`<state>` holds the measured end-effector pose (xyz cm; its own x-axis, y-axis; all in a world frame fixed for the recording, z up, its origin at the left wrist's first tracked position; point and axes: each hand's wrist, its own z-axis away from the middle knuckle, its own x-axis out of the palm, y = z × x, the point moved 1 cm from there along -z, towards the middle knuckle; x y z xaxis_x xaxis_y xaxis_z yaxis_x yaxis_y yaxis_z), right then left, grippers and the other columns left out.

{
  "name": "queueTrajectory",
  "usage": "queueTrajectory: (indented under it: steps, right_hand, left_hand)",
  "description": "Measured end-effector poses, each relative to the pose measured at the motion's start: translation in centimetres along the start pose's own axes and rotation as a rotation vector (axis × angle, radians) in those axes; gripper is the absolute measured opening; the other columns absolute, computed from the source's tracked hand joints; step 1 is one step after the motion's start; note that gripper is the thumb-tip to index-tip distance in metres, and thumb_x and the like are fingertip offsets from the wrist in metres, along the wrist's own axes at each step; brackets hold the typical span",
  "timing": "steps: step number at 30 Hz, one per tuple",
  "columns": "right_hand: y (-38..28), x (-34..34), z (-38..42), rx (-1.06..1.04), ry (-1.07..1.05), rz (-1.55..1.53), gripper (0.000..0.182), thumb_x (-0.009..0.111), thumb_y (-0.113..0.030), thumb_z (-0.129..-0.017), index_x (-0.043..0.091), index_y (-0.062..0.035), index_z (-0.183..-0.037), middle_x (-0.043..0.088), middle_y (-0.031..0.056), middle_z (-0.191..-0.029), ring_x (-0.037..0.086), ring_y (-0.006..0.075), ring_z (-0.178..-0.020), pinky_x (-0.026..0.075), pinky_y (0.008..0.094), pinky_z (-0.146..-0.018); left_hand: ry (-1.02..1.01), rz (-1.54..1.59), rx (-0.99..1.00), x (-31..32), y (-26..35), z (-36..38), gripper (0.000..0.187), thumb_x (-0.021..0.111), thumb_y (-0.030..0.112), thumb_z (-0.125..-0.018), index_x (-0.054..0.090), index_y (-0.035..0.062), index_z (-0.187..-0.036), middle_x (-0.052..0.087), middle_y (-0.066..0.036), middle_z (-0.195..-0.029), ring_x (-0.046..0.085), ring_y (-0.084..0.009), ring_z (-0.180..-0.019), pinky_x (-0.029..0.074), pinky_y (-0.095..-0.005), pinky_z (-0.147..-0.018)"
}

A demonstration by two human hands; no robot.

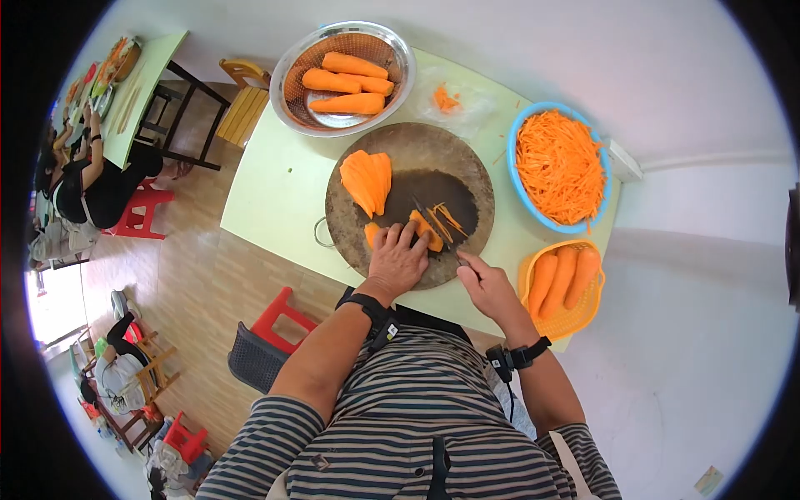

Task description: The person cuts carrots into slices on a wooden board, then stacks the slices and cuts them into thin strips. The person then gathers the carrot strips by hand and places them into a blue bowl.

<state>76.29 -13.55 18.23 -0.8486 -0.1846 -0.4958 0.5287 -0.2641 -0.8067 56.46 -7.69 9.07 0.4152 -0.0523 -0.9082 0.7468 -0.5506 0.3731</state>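
My right hand [490,289] is closed around the handle of a knife [440,230], whose dark blade points away from me over the round chopping board [358,242]. Bent fingers of my left hand [398,258] press a stack of carrot slices [426,231] against the board, just left of the blade. Thin carrot shreds [450,218] lie on the blade's right side. Farther back on the board, a fanned pile of carrot slices [367,179] rests, and another carrot piece [372,233] shows beside my left fingers, partly hidden.
A metal bowl [403,83] with whole carrots stands at the back left. On the right are a blue basin [518,179] of shredded carrot and a yellow basket [593,310] with three carrots. A plastic bag [467,107] lies behind the board. People sit at another table [150,79].
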Motion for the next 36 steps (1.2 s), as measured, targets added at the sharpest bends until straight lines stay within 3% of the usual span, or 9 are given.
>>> queueTrajectory:
  steps: [7,10,16,22,28,30,33,34,36]
  right_hand:
    - [-0.1,0.4,3.0,0.047,-0.041,0.109,0.039,0.059,-0.032,-0.101,0.063,-0.0039,-0.128,0.072,0.0244,-0.098,0.070,0.0436,-0.090,0.055,0.0467,-0.078]
    - [-0.1,0.3,3.5,0.071,-0.073,0.159,0.039,0.060,-0.025,-0.100,0.061,0.0000,-0.130,0.072,0.0230,-0.098,0.072,0.0382,-0.089,0.056,0.0402,-0.079]
    - [-0.4,0.8,2.2,0.045,-0.035,0.203,0.040,0.060,-0.032,-0.099,0.063,-0.0060,-0.130,0.072,0.0247,-0.097,0.070,0.0417,-0.090,0.056,0.0474,-0.078]
    - [0.4,0.4,-1.2,0.022,-0.041,0.078,0.041,0.059,-0.033,-0.100,0.064,-0.0038,-0.128,0.072,0.0260,-0.094,0.070,0.0433,-0.089,0.056,0.0462,-0.078]
    - [0.0,0.0,0.2,0.029,-0.047,0.068,0.041,0.058,-0.032,-0.101,0.063,-0.0021,-0.129,0.071,0.0281,-0.097,0.069,0.0446,-0.092,0.056,0.0444,-0.081]
    - [0.1,0.0,1.1,0.138,-0.096,0.065,0.042,0.056,-0.029,-0.103,0.061,0.0011,-0.131,0.072,0.0252,-0.099,0.072,0.0358,-0.096,0.054,0.0376,-0.085]
    - [0.0,-0.4,2.4,0.188,-0.093,0.053,0.041,0.056,-0.029,-0.104,0.061,0.0010,-0.131,0.072,0.0232,-0.097,0.072,0.0316,-0.092,0.054,0.0363,-0.084]
    - [0.1,-0.5,2.7,0.190,-0.090,0.053,0.041,0.056,-0.029,-0.104,0.061,0.0010,-0.131,0.072,0.0232,-0.097,0.072,0.0316,-0.092,0.054,0.0363,-0.084]
    - [0.2,-0.8,3.2,0.174,-0.098,0.042,0.040,0.057,-0.030,-0.102,0.062,-0.0004,-0.129,0.072,0.0264,-0.104,0.071,0.0413,-0.098,0.055,0.0413,-0.086]
  left_hand:
    - [-0.090,0.026,-0.023,-0.2,-0.2,0.1,0.038,0.064,0.031,-0.085,0.065,0.0129,-0.118,0.053,-0.015,-0.132,0.046,-0.0347,-0.126,0.031,-0.0503,-0.108]
    - [-0.147,-0.015,-0.032,-0.2,-0.2,0.1,0.037,0.063,0.034,-0.087,0.064,0.0178,-0.121,0.051,-0.013,-0.137,0.043,-0.0310,-0.129,0.030,-0.0484,-0.109]
    - [-0.102,0.036,-0.025,-0.2,-0.2,0.0,0.034,0.065,0.032,-0.083,0.068,0.0117,-0.111,0.053,-0.015,-0.131,0.045,-0.0355,-0.126,0.031,-0.0507,-0.108]
    - [-0.031,0.007,-0.005,0.0,0.0,-0.2,0.039,0.064,0.030,-0.085,0.063,0.0124,-0.120,0.053,-0.015,-0.134,0.046,-0.0342,-0.126,0.032,-0.0488,-0.107]
    - [-0.065,0.029,-0.071,0.1,-0.1,0.0,0.047,0.062,0.030,-0.088,0.058,0.0068,-0.129,0.052,-0.014,-0.139,0.046,-0.0311,-0.126,0.032,-0.0461,-0.109]
    - [-0.066,0.019,-0.068,0.1,-0.1,0.0,0.048,0.062,0.030,-0.088,0.058,0.0073,-0.130,0.050,-0.013,-0.140,0.046,-0.0310,-0.126,0.032,-0.0462,-0.109]
    - [-0.037,0.028,-0.091,0.2,0.0,-0.1,0.048,0.063,0.030,-0.087,0.058,0.0076,-0.130,0.050,-0.012,-0.141,0.046,-0.0304,-0.126,0.032,-0.0458,-0.109]
    - [-0.037,0.030,-0.088,0.2,0.0,-0.1,0.048,0.063,0.030,-0.087,0.058,0.0076,-0.130,0.050,-0.012,-0.141,0.046,-0.0304,-0.126,0.032,-0.0458,-0.109]
    - [-0.028,-0.005,-0.043,0.2,0.0,0.0,0.048,0.063,0.029,-0.087,0.059,0.0096,-0.130,0.050,-0.012,-0.140,0.046,-0.0298,-0.125,0.032,-0.0458,-0.108]
